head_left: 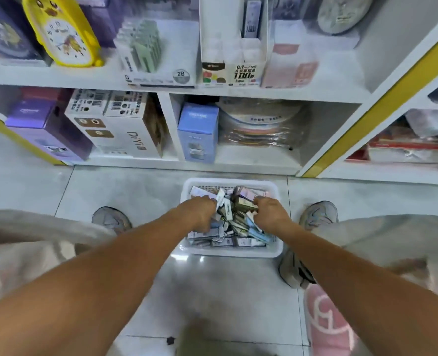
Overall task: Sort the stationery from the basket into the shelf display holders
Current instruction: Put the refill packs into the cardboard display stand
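A white plastic basket stands on the floor between my feet, filled with several small stationery packs. Both my hands are down in the pile. My left hand has its fingers curled into the packs on the left side, gripping white flat ones. On the right side my right hand grips a dark bundle of packs. On the shelf above stand display holders: a white one, one with green packs and a pink one.
A yellow duck clock stands on the upper shelf at left. The lower shelf holds a purple box, a white carton, a blue box and wrapped round items. A pink stool sits near my right foot.
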